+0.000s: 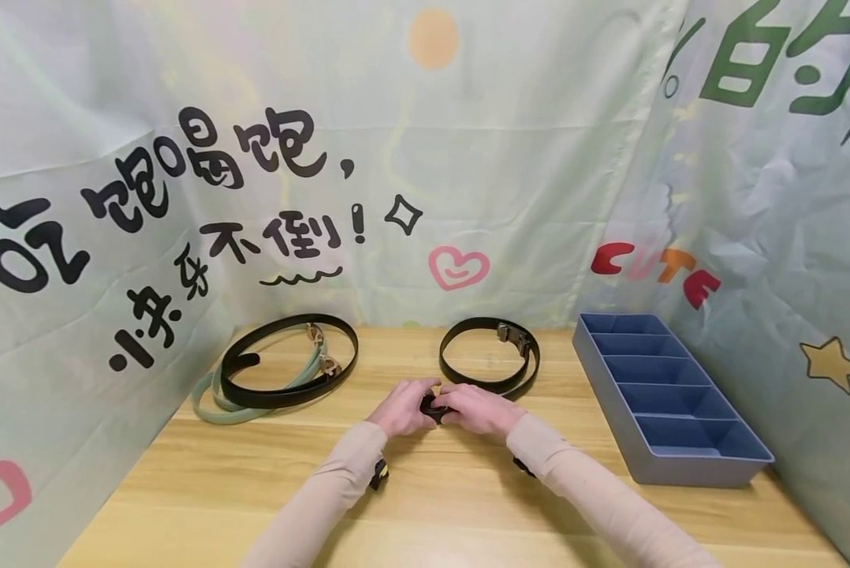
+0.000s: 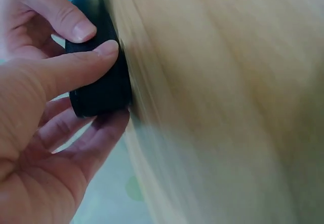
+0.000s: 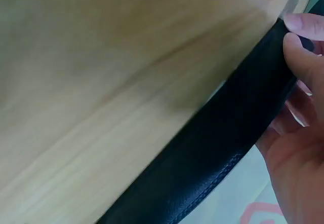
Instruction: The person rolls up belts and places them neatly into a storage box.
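Both hands meet at the middle of the table on a black leather belt [image 3: 223, 117]. My left hand [image 1: 405, 406] holds a tightly curled end [image 2: 98, 89], its thumb on the near face and its fingers beneath. My right hand [image 1: 478, 408] pinches the belt against the left fingers, both thumbs side by side in the left wrist view. From the right hand, the stitched strap stretches away in the right wrist view. Behind that hand, a wide black loop [image 1: 460, 375] stands on edge, with a metal buckle [image 1: 513, 338] at its back.
Left of the hands lie another black belt [image 1: 354, 355] and a pale green belt [image 1: 236, 416], looped together with metal buckles. A grey-blue divided box [image 1: 613, 418] with several compartments stands at the right. Printed cloth [image 1: 524, 197] walls in the wooden table [image 1: 255, 489].
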Available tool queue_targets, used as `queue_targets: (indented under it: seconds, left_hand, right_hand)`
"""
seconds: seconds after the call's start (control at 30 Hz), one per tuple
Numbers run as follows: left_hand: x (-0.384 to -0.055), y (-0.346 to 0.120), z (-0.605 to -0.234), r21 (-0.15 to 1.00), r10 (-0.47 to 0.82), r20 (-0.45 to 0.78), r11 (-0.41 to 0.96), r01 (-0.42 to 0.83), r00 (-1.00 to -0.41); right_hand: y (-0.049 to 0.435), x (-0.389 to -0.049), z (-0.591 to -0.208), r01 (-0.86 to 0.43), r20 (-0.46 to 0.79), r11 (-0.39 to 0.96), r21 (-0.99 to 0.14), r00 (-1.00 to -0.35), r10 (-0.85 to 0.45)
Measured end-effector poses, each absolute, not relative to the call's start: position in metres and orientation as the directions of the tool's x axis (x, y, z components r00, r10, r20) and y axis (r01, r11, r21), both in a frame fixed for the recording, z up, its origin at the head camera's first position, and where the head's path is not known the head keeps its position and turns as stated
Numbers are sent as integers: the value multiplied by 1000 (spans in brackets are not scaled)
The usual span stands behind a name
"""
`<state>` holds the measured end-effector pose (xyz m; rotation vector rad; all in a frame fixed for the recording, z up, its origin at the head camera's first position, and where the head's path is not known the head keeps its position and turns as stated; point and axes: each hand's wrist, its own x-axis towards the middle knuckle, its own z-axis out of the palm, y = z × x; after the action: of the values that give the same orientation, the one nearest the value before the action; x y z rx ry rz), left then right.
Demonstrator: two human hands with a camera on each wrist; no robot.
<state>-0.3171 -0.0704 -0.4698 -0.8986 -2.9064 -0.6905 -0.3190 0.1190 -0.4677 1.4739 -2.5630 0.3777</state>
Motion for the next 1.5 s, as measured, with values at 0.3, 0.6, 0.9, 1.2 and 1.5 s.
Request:
queue_targets:
  seconds: [0.3,0.6,0.9,1.2,1.5]
  left_hand:
    - [-316,-68,-468,423,517,158,734,531,-841]
    - [-317,-69,-472,446,595,178,661,603,-784]
    - [-314,-67,-470,416,540,167,720,556,-825]
    - [-320,-69,-470,418,547,168,714,562,-820]
    - [-317,-67,-467,390,546,153,733,558,-824]
  right_hand:
    - [113,-314,-469,-834,273,552,-2,-532,-802]
    - [128,-315,-472,-859,254,506,-79,-508,-823]
    - [119,-313,-476,-833,300,552,-38,-536,-789]
    - [127,-315,-470,-847,252,512,-142,-531,-809]
    - [120,-307,-467,-818,262,570,-74,-567,-781]
